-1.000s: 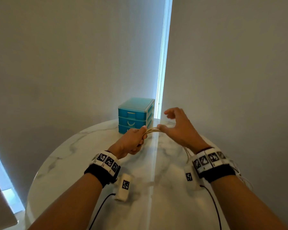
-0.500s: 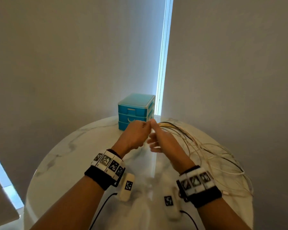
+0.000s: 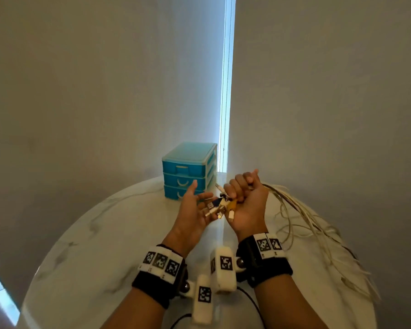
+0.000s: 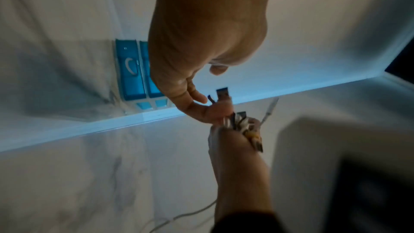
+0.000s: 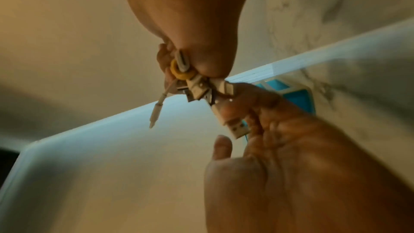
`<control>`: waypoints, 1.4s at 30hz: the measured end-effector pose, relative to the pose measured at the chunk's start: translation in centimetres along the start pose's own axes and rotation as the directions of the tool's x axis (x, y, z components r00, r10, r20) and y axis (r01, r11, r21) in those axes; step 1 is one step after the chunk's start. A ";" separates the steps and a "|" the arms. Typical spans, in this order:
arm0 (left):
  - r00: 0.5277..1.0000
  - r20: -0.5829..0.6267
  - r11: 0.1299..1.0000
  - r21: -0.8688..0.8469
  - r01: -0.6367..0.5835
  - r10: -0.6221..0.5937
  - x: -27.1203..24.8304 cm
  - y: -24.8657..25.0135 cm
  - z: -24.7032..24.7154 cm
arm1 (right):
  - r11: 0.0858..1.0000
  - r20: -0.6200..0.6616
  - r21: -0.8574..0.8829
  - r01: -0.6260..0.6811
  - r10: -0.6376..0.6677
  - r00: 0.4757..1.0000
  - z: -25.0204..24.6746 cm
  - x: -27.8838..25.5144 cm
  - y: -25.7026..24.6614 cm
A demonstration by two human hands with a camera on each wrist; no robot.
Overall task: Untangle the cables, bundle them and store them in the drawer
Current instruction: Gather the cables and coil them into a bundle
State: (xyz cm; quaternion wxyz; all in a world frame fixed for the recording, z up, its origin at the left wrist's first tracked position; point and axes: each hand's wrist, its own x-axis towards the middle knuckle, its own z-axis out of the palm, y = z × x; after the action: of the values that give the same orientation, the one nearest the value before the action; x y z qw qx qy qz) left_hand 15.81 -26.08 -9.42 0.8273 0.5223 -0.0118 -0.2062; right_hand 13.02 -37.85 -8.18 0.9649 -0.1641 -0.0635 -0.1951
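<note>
My right hand (image 3: pixel 243 193) is a fist around a bundle of pale cables (image 3: pixel 294 210), held above the marble table (image 3: pixel 105 233). The plug ends (image 3: pixel 220 206) stick out of the fist to the left: white USB plugs, a yellow one and a thin jack. My left hand (image 3: pixel 195 207) lies palm up with straight fingers right beside and under those plugs. In the right wrist view a white USB plug (image 5: pixel 235 128) rests against the left hand's fingers (image 5: pixel 257 105). The blue three-drawer unit (image 3: pixel 188 173) stands behind the hands with all drawers closed.
The loose lengths of cable (image 3: pixel 323 248) trail from the fist over the right side of the round table toward its edge. Grey walls stand close behind, with a bright window gap (image 3: pixel 226 91) between them.
My left hand has let go of the cables and turned palm up with its fingers spread. My right hand has rolled into a fist around the bundle, plug ends now pointing at the left palm.
</note>
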 end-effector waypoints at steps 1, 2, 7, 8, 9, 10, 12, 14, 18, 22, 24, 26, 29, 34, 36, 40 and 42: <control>1.000 0.010 1.000 -0.014 0.001 -0.001 0.3 -0.3 0.7 | 1.000 0.005 0.012 0.007 -0.007 1.000 -0.4 0.0 0.0; 1.000 0.022 1.000 -0.026 -0.010 0.011 0.6 -0.6 1.2 | 1.000 -0.003 0.019 0.012 -0.012 1.000 -0.9 0.1 0.1; 0.996 0.082 0.973 -0.232 -0.016 0.036 1.4 -1.8 2.3 | 0.999 -0.042 -0.031 0.037 -0.038 0.998 -1.1 -0.3 0.1; 0.997 0.075 0.962 -0.271 -0.013 0.035 1.7 -2.2 2.4 | 0.997 -0.039 -0.071 0.032 -0.035 0.999 -1.0 -0.5 0.2; 0.997 0.069 0.950 -0.311 -0.018 0.042 1.9 -2.3 2.5 | 0.993 -0.043 -0.121 0.012 -0.017 0.999 -0.8 -0.7 0.5; 0.997 0.060 0.937 -0.348 -0.023 0.047 2.1 -2.4 2.6 | 0.985 -0.048 -0.174 -0.017 0.009 0.999 -0.8 -1.0 0.8; 0.997 0.059 0.911 -0.413 -0.024 0.053 2.2 -2.3 2.6 | 0.963 -0.046 -0.260 -0.068 0.058 0.997 -0.9 -1.4 1.4; 0.995 0.053 0.913 -0.403 -0.061 0.090 2.3 -2.3 2.5 | 0.960 -0.025 -0.274 -0.063 0.058 0.998 -0.9 -1.5 1.2; 0.979 0.005 0.961 -0.195 -0.197 0.201 2.9 -2.1 2.0 | 0.984 -0.012 -0.179 0.015 -0.018 1.000 -1.5 -0.9 -0.3; 0.973 0.034 0.973 -0.055 -0.225 0.227 2.5 -1.7 2.2 | 0.977 -0.029 -0.175 0.126 -0.133 0.991 -1.9 -0.8 -1.6; 0.981 0.080 0.984 -0.034 -0.177 0.179 2.1 -2.0 2.5 | 0.961 -0.023 -0.221 0.165 -0.174 0.985 -1.6 -1.0 -1.8; 0.982 0.153 0.994 -0.049 -0.101 0.107 1.4 -2.4 3.0 | 0.944 -0.007 -0.275 0.179 -0.189 0.982 -1.4 -1.3 -1.7; 0.967 0.243 0.995 -0.082 -0.055 0.074 0.3 -2.7 3.7 | 0.922 0.047 -0.347 0.169 -0.163 0.985 -1.0 -1.8 -1.1; 0.981 0.195 0.983 -0.182 0.016 0.020 0.6 -0.7 3.6 | 0.900 0.167 -0.407 0.153 -0.091 0.982 0.2 -2.7 -0.1; 0.979 0.206 0.973 -0.221 0.060 -0.014 0.4 0.0 3.4 | 0.900 0.196 -0.411 0.148 -0.071 0.978 0.5 -2.8 -0.2; 0.976 0.210 0.976 -0.194 0.094 -0.053 0.1 0.4 2.8 | 0.894 0.186 -0.424 0.146 -0.071 0.980 0.4 -2.3 -1.2; 0.975 0.216 0.977 -0.190 0.097 -0.055 -0.2 0.2 2.9 | 0.907 0.167 -0.391 0.159 -0.100 0.981 0.3 -2.2 -1.2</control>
State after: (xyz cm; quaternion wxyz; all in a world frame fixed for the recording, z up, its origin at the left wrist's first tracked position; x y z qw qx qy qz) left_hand 15.01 -28.40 -7.89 0.8611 0.4123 -0.0581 -0.2919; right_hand 10.49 -38.01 -7.98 0.8883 -0.3680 -0.1016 -0.2554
